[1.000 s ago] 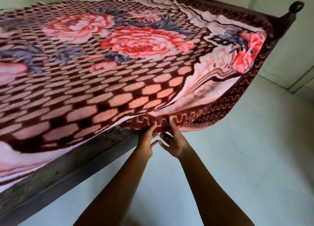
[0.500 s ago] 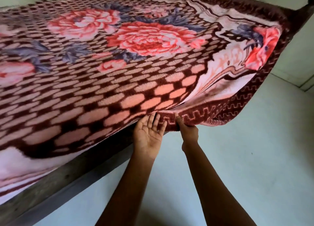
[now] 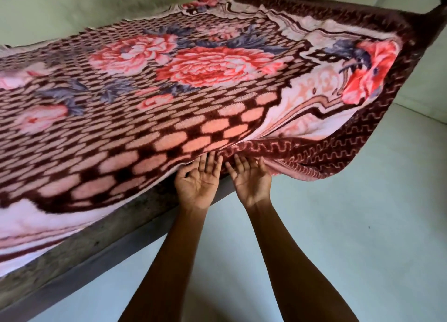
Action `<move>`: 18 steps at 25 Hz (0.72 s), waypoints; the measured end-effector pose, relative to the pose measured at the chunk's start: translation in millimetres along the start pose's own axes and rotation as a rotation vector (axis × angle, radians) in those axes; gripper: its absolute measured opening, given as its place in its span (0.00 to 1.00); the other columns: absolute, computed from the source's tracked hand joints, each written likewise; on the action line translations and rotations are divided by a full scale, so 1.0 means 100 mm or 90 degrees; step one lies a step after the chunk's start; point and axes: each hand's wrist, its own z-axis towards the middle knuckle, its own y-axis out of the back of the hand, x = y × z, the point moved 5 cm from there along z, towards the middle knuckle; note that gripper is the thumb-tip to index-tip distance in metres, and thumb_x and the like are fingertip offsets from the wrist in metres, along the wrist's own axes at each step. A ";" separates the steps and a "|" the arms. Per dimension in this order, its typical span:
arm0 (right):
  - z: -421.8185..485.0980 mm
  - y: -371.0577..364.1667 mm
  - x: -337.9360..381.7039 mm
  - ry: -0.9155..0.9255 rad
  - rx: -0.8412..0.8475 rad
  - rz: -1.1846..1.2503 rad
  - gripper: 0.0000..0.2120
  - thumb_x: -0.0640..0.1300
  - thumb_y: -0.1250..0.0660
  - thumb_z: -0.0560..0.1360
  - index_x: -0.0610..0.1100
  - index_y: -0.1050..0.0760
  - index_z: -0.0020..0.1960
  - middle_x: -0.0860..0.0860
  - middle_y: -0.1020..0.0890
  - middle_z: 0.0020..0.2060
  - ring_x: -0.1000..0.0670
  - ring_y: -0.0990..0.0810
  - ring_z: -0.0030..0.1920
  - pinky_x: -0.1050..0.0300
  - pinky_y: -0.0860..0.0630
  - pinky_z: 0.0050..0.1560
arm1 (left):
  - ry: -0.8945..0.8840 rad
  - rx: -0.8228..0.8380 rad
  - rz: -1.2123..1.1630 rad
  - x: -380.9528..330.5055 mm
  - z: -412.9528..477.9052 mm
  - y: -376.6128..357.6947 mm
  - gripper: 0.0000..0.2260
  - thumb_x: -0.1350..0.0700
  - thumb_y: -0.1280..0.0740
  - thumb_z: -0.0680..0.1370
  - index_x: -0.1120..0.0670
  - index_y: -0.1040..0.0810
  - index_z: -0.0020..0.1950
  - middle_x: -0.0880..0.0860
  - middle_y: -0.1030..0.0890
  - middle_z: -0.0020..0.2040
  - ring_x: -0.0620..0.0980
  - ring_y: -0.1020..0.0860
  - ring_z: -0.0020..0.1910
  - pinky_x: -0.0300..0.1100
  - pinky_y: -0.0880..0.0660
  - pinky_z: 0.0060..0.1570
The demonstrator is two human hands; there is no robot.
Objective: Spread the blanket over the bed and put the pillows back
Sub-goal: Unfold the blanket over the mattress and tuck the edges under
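Blanket (image 3: 193, 79), floral on a maroon lattice, lies flat over the bed. Its length follows the near wooden side rail (image 3: 96, 244), running from the left of the view to the end by the dark bedpost (image 3: 439, 11). The near edge rests at the rail line. The near right corner (image 3: 338, 162) overhangs and sags clear of the frame, above the pale floor (image 3: 350, 249). A pale wall (image 3: 36, 11) stands behind the bed's far side.

Left hand (image 3: 197, 183) and right hand (image 3: 251, 181) sit side by side at the near hem. Both are palm up with fingers straight. The fingertips go in under the maroon border and are hidden there. Neither hand has a closed hold on the cloth. The rail lies directly beneath the left hand.
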 end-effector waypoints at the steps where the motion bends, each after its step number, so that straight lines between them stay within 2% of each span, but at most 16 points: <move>1: 0.11 -0.06 -0.04 0.007 -0.009 0.010 0.22 0.52 0.50 0.81 0.40 0.34 0.67 0.43 0.26 0.61 0.45 0.28 0.63 0.43 0.34 0.67 | 0.004 -0.006 0.008 -0.01 0.01 0.00 0.29 0.65 0.22 0.46 0.65 0.18 0.47 0.61 0.19 0.55 0.58 0.24 0.61 0.59 0.27 0.57; 3: 0.27 -0.18 -0.12 0.013 -0.036 0.017 0.24 0.54 0.52 0.80 0.41 0.36 0.69 0.43 0.27 0.62 0.45 0.29 0.65 0.42 0.36 0.68 | -0.004 -0.012 0.025 -0.04 0.00 0.04 0.30 0.64 0.21 0.46 0.65 0.17 0.48 0.61 0.19 0.56 0.57 0.27 0.64 0.55 0.28 0.55; 5: 0.40 -0.16 -0.12 0.006 -0.063 -0.002 0.25 0.55 0.53 0.81 0.41 0.36 0.70 0.44 0.24 0.56 0.45 0.28 0.63 0.42 0.39 0.70 | 0.005 -0.023 0.070 -0.01 -0.02 0.05 0.28 0.62 0.22 0.53 0.64 0.18 0.52 0.60 0.20 0.57 0.57 0.27 0.64 0.54 0.28 0.54; 6: 0.41 -0.11 -0.07 -0.002 -0.067 -0.014 0.24 0.55 0.52 0.81 0.41 0.37 0.69 0.45 0.24 0.54 0.45 0.27 0.62 0.42 0.39 0.70 | 0.002 -0.052 0.087 0.02 -0.03 0.06 0.23 0.62 0.26 0.60 0.63 0.20 0.55 0.59 0.21 0.59 0.57 0.28 0.65 0.53 0.29 0.54; 8: 0.28 0.00 0.03 -0.023 -0.067 -0.052 0.23 0.53 0.51 0.81 0.40 0.38 0.70 0.43 0.24 0.53 0.44 0.26 0.60 0.44 0.32 0.66 | -0.012 -0.148 0.143 0.05 -0.08 0.13 0.16 0.62 0.42 0.74 0.62 0.25 0.60 0.58 0.25 0.64 0.57 0.31 0.68 0.51 0.30 0.57; 10: 0.05 0.10 0.04 -0.038 -0.078 -0.051 0.19 0.50 0.50 0.82 0.40 0.33 0.66 0.43 0.23 0.54 0.44 0.23 0.56 0.49 0.26 0.59 | -0.031 -0.210 0.169 0.03 -0.15 0.25 0.17 0.62 0.49 0.78 0.61 0.29 0.63 0.58 0.28 0.68 0.56 0.31 0.68 0.50 0.31 0.61; 12: -0.15 0.15 -0.14 -0.092 -0.074 -0.054 0.20 0.50 0.51 0.82 0.40 0.29 0.64 0.44 0.21 0.55 0.46 0.22 0.54 0.52 0.24 0.55 | -0.056 -0.191 0.125 -0.05 -0.27 0.32 0.19 0.61 0.45 0.75 0.62 0.30 0.65 0.59 0.27 0.67 0.56 0.30 0.67 0.50 0.30 0.60; 15: -0.22 0.11 -0.51 -0.155 -0.032 -0.040 0.24 0.53 0.53 0.82 0.41 0.32 0.68 0.46 0.22 0.59 0.48 0.23 0.57 0.52 0.27 0.57 | -0.080 -0.094 0.123 -0.21 -0.37 0.36 0.31 0.59 0.26 0.60 0.62 0.25 0.62 0.59 0.24 0.64 0.56 0.28 0.66 0.52 0.29 0.56; 16: -0.18 0.06 -0.58 -0.168 -0.016 -0.028 0.25 0.54 0.54 0.81 0.42 0.34 0.70 0.47 0.24 0.63 0.48 0.25 0.60 0.52 0.28 0.57 | -0.071 -0.065 0.130 -0.25 -0.36 0.39 0.34 0.59 0.22 0.55 0.62 0.23 0.61 0.59 0.24 0.64 0.56 0.27 0.65 0.53 0.30 0.57; 17: -0.13 -0.01 -0.63 -0.172 -0.006 -0.011 0.26 0.55 0.55 0.81 0.42 0.36 0.71 0.48 0.27 0.66 0.48 0.28 0.64 0.53 0.30 0.58 | -0.061 -0.041 0.134 -0.29 -0.34 0.41 0.35 0.59 0.21 0.54 0.62 0.22 0.60 0.59 0.24 0.64 0.56 0.28 0.66 0.53 0.31 0.58; 18: -0.07 -0.06 -0.69 -0.168 0.000 0.010 0.26 0.56 0.56 0.81 0.43 0.38 0.72 0.48 0.29 0.68 0.48 0.31 0.68 0.53 0.31 0.60 | -0.049 -0.024 0.139 -0.33 -0.31 0.44 0.33 0.59 0.22 0.58 0.62 0.23 0.62 0.60 0.25 0.65 0.56 0.29 0.67 0.54 0.32 0.61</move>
